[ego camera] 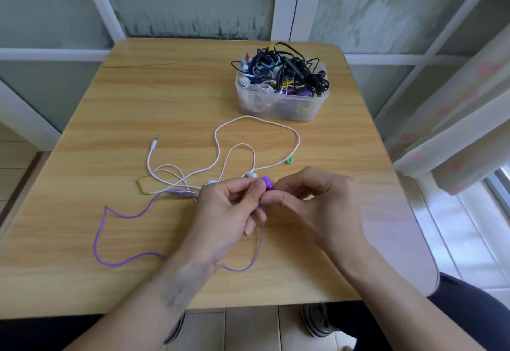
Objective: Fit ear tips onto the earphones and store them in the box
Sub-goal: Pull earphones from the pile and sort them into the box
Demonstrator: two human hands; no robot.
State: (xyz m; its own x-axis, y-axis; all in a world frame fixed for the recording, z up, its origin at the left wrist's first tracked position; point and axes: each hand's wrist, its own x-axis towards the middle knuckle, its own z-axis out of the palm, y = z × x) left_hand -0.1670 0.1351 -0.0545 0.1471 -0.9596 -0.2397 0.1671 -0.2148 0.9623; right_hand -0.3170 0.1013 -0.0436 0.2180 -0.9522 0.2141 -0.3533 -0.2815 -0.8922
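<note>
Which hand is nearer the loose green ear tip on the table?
Right. The right hand sits just below the green ear tip, not touching it. The left hand is farther, down to its left; both pinch the purple earbud.

I can read no text, label, brand, number or sign anywhere in my view: none on the box (278,102) at one o'clock, none on the counter (138,97), none on the earphones (267,182).

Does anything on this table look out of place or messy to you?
A few things. A small green ear tip lies loose, apart from any earphone. The box is overfilled, black cables heaping above its rim. A crack runs across the table's far left.
</note>
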